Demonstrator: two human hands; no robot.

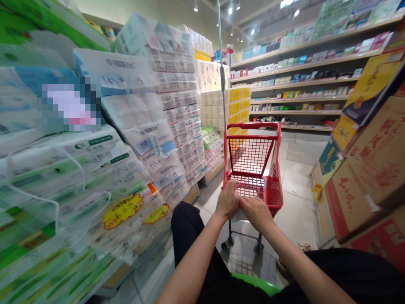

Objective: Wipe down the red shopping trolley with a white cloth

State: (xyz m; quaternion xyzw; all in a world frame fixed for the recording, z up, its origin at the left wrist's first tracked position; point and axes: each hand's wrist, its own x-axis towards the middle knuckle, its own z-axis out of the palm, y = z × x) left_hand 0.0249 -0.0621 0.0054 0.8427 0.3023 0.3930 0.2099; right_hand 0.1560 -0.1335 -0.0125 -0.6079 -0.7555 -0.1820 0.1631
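Observation:
My left hand [227, 201] and my right hand [255, 210] meet in front of me, their fingers curled in and touching. Whatever lies between the fingers is hidden; a pale patch shows just below them. Directly beyond the hands stands a red shopping cart [252, 126] with a plastic mesh basket and dark wheels. The hands overlap its near side in the view, and I cannot tell whether they touch it. No goods can be made out in the basket. My knees spread to both sides, above the edge of a green seat [257, 283].
Stacked tissue packs [142, 147] line the left, with yellow price signs [122, 211] and a loose white cord [34, 197]. Cardboard cartons [376, 156] are piled on the right. Shelves of boxed goods [303, 61] stand behind the cart. A thin metal pole [220, 46] rises near it.

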